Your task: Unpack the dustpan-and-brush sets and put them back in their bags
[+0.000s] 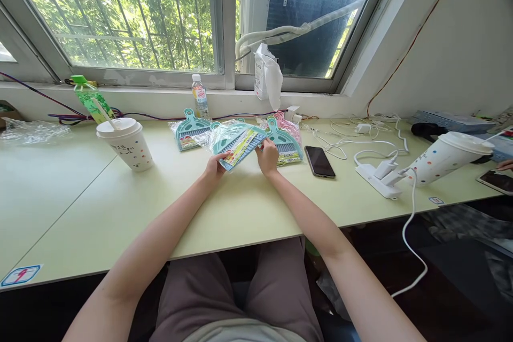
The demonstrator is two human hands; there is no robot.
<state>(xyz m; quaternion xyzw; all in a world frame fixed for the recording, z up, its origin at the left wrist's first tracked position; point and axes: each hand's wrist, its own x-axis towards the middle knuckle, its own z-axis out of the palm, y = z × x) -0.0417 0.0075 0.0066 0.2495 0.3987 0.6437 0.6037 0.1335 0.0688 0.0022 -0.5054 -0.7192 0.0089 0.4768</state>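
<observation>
Between my two hands a bagged mini dustpan and brush set point(239, 144) is held tilted above the table. It has teal plastic, blue bristles and a yellow label, with clear wrap round it. My left hand point(217, 165) pinches its lower left corner. At its right edge, my right hand point(267, 156) grips it with curled fingers. A similar teal set point(191, 129) lies behind on the left. Another teal set point(285, 144) lies just right of my right hand, with a pink set point(286, 124) partly hidden behind it.
A black phone point(319, 162) and a white power strip point(379, 180) with cables lie to the right. Paper cups stand left point(127, 144) and right point(449, 156). Bottles point(200, 97) stand near the window. At the far right a person's hand point(505, 165) touches another phone point(496, 180).
</observation>
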